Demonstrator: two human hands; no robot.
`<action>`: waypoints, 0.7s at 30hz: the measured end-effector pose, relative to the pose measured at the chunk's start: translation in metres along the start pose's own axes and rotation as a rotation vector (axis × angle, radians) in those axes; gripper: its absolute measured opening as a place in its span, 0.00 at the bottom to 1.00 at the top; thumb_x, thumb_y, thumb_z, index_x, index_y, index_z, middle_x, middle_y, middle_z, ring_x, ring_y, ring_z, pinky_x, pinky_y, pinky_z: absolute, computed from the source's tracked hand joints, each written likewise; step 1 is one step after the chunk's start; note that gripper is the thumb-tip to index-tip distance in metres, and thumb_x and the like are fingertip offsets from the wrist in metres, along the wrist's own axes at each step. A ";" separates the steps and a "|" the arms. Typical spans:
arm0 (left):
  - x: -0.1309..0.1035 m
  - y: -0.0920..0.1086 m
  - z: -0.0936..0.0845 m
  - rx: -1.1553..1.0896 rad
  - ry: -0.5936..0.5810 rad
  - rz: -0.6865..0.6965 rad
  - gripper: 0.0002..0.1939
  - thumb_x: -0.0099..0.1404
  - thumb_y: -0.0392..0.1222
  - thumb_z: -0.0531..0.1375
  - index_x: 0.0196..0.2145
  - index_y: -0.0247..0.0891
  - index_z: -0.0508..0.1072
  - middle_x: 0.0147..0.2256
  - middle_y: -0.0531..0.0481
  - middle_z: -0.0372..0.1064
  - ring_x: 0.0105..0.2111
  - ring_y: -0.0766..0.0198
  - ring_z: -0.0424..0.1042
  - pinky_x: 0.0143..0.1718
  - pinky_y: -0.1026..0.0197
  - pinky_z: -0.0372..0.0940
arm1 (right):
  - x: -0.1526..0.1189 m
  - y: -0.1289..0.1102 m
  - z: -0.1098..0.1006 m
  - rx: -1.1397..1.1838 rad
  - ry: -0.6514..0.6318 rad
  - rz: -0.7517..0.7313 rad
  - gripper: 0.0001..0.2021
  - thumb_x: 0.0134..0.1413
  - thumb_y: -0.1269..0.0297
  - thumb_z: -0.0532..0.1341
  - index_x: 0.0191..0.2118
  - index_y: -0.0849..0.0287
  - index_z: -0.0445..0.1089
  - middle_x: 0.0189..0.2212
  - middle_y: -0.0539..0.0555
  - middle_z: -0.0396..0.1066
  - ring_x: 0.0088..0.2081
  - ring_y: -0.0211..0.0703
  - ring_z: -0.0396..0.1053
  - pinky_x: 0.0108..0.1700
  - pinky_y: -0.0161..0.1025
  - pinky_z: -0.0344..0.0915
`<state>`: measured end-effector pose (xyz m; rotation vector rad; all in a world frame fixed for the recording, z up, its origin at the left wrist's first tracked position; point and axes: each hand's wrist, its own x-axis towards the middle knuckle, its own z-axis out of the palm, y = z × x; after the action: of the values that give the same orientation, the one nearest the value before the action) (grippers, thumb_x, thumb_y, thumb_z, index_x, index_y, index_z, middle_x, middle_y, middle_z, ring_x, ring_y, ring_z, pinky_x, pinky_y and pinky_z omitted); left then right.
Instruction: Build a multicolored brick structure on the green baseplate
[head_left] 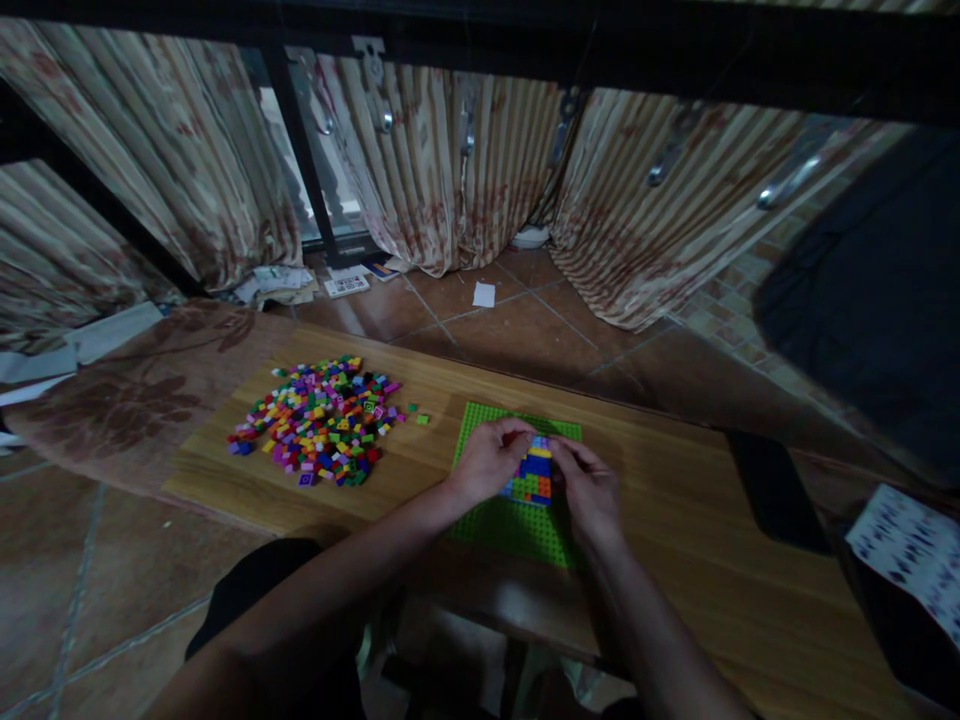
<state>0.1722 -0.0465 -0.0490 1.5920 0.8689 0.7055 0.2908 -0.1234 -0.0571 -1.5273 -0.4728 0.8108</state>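
A green studded baseplate (551,545) lies on the wooden table. On its middle is a patch of joined toy bricks (536,480) in blue, orange, yellow and other colours. My left hand (487,460) curls in at the patch's upper left, its thumb and fingers bent together; a bit of red shows near the fingertips. My right hand (592,490) reaches in from the right, fingers closed at the patch's upper right edge. Whatever sits between the fingertips of either hand is too small and hidden to make out. Both hands partly cover the bricks.
A pile of loose, multicoloured toy bricks (315,425) spreads over the table's left side. Toward the right end lies a flat black object (776,490). A patterned sheet (911,550) is beyond it. Curtains (465,180) hang behind, and papers (277,285) lie on the floor.
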 end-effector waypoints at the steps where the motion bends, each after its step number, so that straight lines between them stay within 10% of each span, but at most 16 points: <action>1: 0.000 0.000 0.000 0.015 0.003 0.006 0.10 0.63 0.40 0.55 0.35 0.36 0.76 0.26 0.53 0.71 0.25 0.68 0.67 0.28 0.66 0.62 | 0.000 0.000 0.000 0.002 0.001 0.001 0.20 0.37 0.50 0.70 0.34 0.59 0.77 0.25 0.49 0.74 0.22 0.36 0.64 0.23 0.34 0.60; 21: 0.001 -0.003 -0.001 0.038 -0.007 0.041 0.13 0.64 0.44 0.56 0.36 0.35 0.77 0.28 0.52 0.73 0.27 0.67 0.69 0.30 0.66 0.65 | 0.003 0.003 -0.003 -0.027 -0.052 -0.023 0.20 0.39 0.46 0.69 0.33 0.58 0.77 0.25 0.49 0.74 0.23 0.37 0.65 0.26 0.35 0.62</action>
<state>0.1710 -0.0446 -0.0519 1.6496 0.8507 0.7156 0.2948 -0.1235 -0.0612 -1.5257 -0.5406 0.8307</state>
